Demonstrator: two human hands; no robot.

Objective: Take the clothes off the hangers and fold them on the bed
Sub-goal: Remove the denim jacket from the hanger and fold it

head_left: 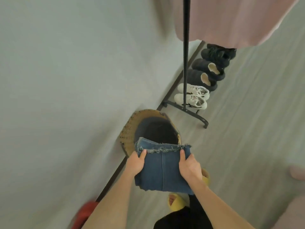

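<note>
Folded blue jeans [162, 169] with frayed hems are held in front of me, partly above a wicker basket [130, 129] by the wall. My left hand [135, 162] grips the left side of the folded jeans, thumb on top. My right hand [189, 166] grips the right side the same way. A pink garment [231, 19] hangs at the top right on a black clothes rack [186, 47].
Shoes line the rack's base: white sneakers [193, 96], dark slippers [204, 75] and black shoes [217, 53]. My feet wear yellow slippers [175, 202] on the grey floor. A red object [87, 212] lies by the wall at bottom left. Something pink [295, 209] edges in at right.
</note>
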